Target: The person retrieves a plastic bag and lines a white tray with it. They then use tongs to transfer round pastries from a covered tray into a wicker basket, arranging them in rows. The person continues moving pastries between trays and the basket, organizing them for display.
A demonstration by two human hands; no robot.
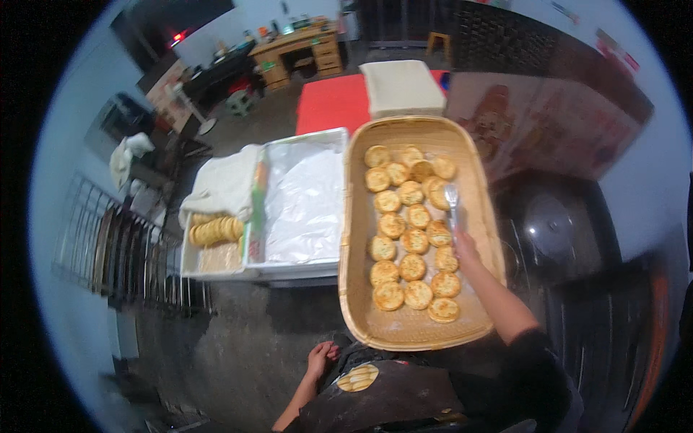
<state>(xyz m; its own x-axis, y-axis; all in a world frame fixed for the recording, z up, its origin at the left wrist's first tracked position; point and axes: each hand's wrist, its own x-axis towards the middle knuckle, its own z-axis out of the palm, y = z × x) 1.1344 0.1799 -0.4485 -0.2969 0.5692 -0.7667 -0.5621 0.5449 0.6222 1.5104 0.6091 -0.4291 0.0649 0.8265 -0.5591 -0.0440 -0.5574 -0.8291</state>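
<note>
In my right hand [466,247] is a pair of metal tongs [452,204], gripped by the handle end. Their tip reaches over the edge of a round flatbread [435,193] at the right of the upper rows; whether they pinch it I cannot tell. Several golden, browned flatbreads [415,241] lie in rows inside a large oval woven basket [349,289]. One darker flatbread [421,170] rests tilted among its neighbours near the far end. My left hand [323,357] hangs low in front of the dark apron, its fingers curled, with nothing visible in them.
Left of the basket stands a white tray [303,268] lined with clear plastic film. Beside it, a smaller white container [189,265] holds stacked pale flatbreads [216,231], partly under a cloth [227,180]. Beyond are a red surface [328,103] and a folded cream cloth [403,85]. Metal racks [130,249] stand far left.
</note>
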